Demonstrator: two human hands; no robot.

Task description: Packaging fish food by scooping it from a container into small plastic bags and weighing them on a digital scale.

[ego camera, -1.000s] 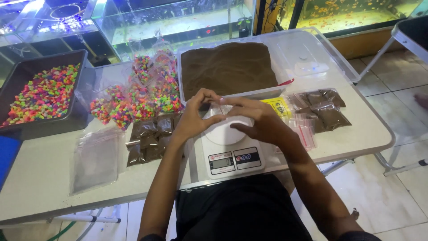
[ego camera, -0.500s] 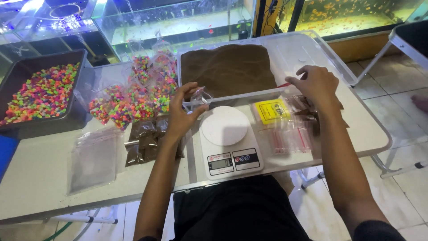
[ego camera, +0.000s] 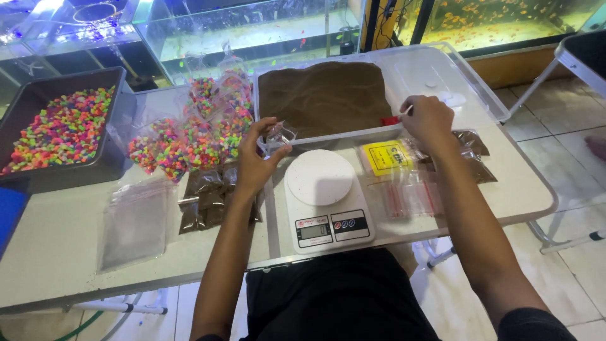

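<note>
My left hand (ego camera: 252,158) holds a small clear plastic bag (ego camera: 278,136) up over the near rim of the clear tray (ego camera: 353,134) of brown sand (ego camera: 325,95). My right hand (ego camera: 429,120) grips a thin handle with a red part (ego camera: 390,120) at the tray's near right edge. A white digital scale (ego camera: 323,199) with a bare round platform sits on the table just below both hands.
Filled brown sand bags (ego camera: 208,202) lie left of the scale, more of them (ego camera: 473,155) at the right. Bags of coloured gravel (ego camera: 196,136) pile behind. A grey tub of coloured gravel (ego camera: 60,126), flat empty bags (ego camera: 132,221), a yellow packet (ego camera: 385,158) and fish tanks (ego camera: 252,28) surround.
Both hands left the scale platform. The left lifted the small bag toward the sand tray; the right moved out to the tray's near right edge and took the handle.
</note>
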